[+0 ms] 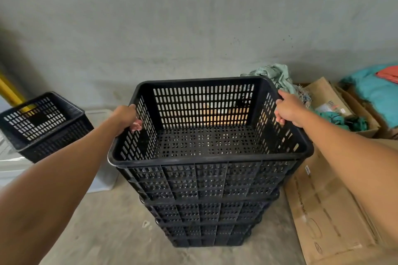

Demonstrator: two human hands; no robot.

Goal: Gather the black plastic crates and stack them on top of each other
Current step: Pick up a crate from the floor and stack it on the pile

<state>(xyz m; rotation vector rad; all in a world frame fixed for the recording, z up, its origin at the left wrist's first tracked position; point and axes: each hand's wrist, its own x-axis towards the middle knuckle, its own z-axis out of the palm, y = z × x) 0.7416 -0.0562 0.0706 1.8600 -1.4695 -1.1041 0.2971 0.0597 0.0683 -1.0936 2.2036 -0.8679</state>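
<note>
Both hands on top crate (206, 135), which sits on a stack of black crates (206, 217) on the concrete floor (112, 232), near the grey wall (172, 28). Left hand (127, 117) grips the left rim, fingers (136, 125) curled tight w/ tips hooked thru the side slots. Right hand (287, 108) clamps the right rim, thumb on top, fingers wrapped under. Another black crate (43, 122) sits apart at left. Cardboard (327, 211) lies just beside stack, right; green cloth (277, 75) behind.
</note>
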